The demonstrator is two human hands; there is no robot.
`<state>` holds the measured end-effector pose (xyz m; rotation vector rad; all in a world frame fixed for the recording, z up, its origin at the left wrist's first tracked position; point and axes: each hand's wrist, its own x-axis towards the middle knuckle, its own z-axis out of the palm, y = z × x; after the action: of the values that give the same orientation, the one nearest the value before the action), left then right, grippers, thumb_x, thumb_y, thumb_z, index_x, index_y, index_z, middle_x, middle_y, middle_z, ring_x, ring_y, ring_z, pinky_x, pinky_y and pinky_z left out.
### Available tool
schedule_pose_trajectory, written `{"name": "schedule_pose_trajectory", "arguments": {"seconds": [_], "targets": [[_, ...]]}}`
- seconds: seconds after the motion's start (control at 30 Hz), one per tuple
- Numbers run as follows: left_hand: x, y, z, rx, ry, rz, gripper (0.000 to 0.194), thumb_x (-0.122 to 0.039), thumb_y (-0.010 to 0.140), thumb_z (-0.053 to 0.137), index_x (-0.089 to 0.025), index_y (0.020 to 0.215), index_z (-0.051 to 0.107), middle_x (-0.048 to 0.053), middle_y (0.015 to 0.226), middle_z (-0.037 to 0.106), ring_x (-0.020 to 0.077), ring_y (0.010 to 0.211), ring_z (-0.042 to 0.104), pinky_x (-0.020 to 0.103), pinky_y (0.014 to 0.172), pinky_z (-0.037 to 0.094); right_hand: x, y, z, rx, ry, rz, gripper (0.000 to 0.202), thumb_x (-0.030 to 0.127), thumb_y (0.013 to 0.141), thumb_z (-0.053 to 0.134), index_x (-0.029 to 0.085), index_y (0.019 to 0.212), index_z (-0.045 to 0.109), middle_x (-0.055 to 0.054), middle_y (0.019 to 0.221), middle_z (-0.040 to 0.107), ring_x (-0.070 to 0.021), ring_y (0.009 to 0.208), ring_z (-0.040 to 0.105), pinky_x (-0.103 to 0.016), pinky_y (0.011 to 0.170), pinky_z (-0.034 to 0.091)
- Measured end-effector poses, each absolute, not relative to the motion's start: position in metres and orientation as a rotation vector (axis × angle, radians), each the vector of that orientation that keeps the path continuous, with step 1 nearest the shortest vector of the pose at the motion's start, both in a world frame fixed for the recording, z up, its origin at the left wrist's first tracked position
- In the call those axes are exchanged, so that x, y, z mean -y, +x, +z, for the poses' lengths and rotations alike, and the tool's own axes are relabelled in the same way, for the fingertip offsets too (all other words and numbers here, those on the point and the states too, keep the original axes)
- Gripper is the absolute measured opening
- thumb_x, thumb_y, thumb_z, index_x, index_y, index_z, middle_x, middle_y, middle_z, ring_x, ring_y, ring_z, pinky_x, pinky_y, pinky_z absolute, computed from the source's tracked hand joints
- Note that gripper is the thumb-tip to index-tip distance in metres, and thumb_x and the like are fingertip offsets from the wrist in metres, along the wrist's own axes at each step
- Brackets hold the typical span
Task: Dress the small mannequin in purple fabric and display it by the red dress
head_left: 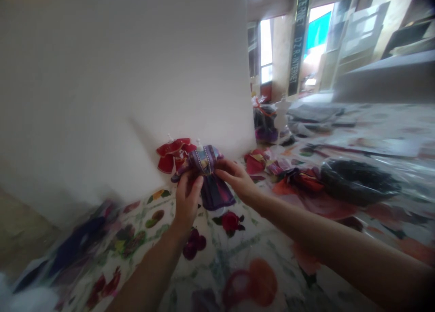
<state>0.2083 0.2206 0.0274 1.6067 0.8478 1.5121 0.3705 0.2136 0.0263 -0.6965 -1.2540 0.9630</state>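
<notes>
A small purple doll dress (pixel 217 192) with rows of white beads down its front stands before me, a clear knob showing at its neck. My left hand (pixel 186 195) holds it at the lower left, thumb and fingers closed around the sleeve and waist side. From the other side, my right hand (pixel 239 180) grips the waist with bent fingers. Just behind, a red ruffled doll dress (pixel 173 151) with gold edging leans near the white wall (pixel 118 67). The fingertips are partly hidden by the cloth.
A fruit-patterned tablecloth (pixel 207 266) covers the table. On the right lie a black plastic-lined bowl (pixel 360 178) and orange and red cloth pieces (pixel 302 180). Dark blue fabric (pixel 79 239) sits at the left edge. A wrapped bundle (pixel 265 122) stands beyond the wall's corner.
</notes>
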Motion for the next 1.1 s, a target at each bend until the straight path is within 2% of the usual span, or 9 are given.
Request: {"name": "schedule_pose_trajectory", "arguments": {"seconds": [0.13,0.3,0.4,0.5,0.63,0.73,0.83,0.93,1.1], "targets": [[-0.226,0.213,0.027,-0.799,1.654,1.478,0.037,-0.037,0.083,0.069,-0.016,0.113,0.062,0.009,0.113,0.069,0.0223,0.106,0.065,0.035,0.097,0.049,-0.215,0.370,0.024,1.330,-0.709,0.900,0.022,0.035,0.082,0.067,0.019,0.098,0.064,-0.005,0.101,0.070,-0.0178,0.097,0.065,-0.034,0.091,0.050],[-0.233,0.211,0.022,-0.826,1.679,1.467,0.038,-0.037,0.085,0.068,-0.016,0.115,0.061,0.010,0.114,0.069,0.0224,0.106,0.065,0.036,0.097,0.050,-0.200,0.374,0.030,1.377,-0.884,0.661,0.017,0.035,0.084,0.065,0.019,0.085,0.060,-0.002,0.081,0.065,-0.0154,0.076,0.062,-0.029,0.068,0.050],[-0.235,0.211,0.019,-0.788,1.688,1.459,0.037,-0.037,0.085,0.068,-0.016,0.115,0.061,0.010,0.115,0.069,0.0218,0.107,0.064,0.036,0.099,0.049,-0.189,0.380,0.046,1.373,-0.911,0.400,0.012,0.029,0.087,0.063,0.019,0.083,0.058,-0.001,0.078,0.061,-0.0134,0.072,0.059,-0.029,0.069,0.049],[-0.236,0.212,0.018,-0.734,1.667,1.468,0.036,-0.036,0.086,0.068,-0.017,0.115,0.061,0.009,0.116,0.068,0.0215,0.108,0.064,0.036,0.100,0.048,-0.193,0.387,0.061,1.417,-0.886,0.300,0.007,0.025,0.086,0.063,0.020,0.087,0.060,-0.004,0.093,0.061,-0.0161,0.087,0.060,-0.031,0.077,0.051],[-0.236,0.213,0.019,-0.727,1.633,1.451,0.036,-0.036,0.084,0.069,-0.017,0.114,0.061,0.009,0.116,0.068,0.0221,0.108,0.064,0.036,0.100,0.049,-0.212,0.393,0.067,1.509,-0.838,0.393,0.008,0.025,0.084,0.063,0.020,0.089,0.060,-0.009,0.114,0.056,-0.0204,0.110,0.057,-0.037,0.091,0.049],[-0.236,0.213,0.019,-0.716,1.643,1.450,0.037,-0.036,0.085,0.068,-0.018,0.117,0.061,0.009,0.119,0.067,0.0220,0.110,0.064,0.035,0.101,0.047,-0.223,0.395,0.067,1.533,-0.750,0.473,0.015,0.027,0.082,0.066,0.020,0.091,0.057,-0.009,0.118,0.057,-0.0212,0.117,0.054,-0.039,0.099,0.045],[-0.236,0.214,0.018,-0.692,1.658,1.443,0.039,-0.036,0.086,0.067,-0.018,0.120,0.060,0.009,0.122,0.066,0.0223,0.113,0.063,0.035,0.103,0.046,-0.225,0.396,0.070,1.586,-0.724,0.529,0.019,0.028,0.080,0.067,0.020,0.092,0.054,-0.004,0.099,0.060,-0.0176,0.097,0.058,-0.035,0.088,0.048],[-0.238,0.215,0.018,-0.685,1.655,1.452,0.037,-0.035,0.086,0.068,-0.017,0.118,0.060,0.010,0.120,0.067,0.0223,0.111,0.063,0.036,0.103,0.047,-0.224,0.398,0.073,1.630,-0.755,0.562,0.018,0.028,0.080,0.066,0.019,0.090,0.054,0.001,0.081,0.054,-0.0128,0.073,0.052,-0.029,0.070,0.046],[-0.239,0.215,0.017,-0.672,1.645,1.462,0.039,-0.034,0.085,0.068,-0.018,0.120,0.059,0.010,0.123,0.066,0.0222,0.115,0.062,0.038,0.107,0.045,-0.222,0.399,0.076,1.622,-0.744,0.661,0.016,0.029,0.080,0.064,0.018,0.085,0.054,0.002,0.073,0.050,-0.0101,0.062,0.043,-0.025,0.056,0.036]]}}
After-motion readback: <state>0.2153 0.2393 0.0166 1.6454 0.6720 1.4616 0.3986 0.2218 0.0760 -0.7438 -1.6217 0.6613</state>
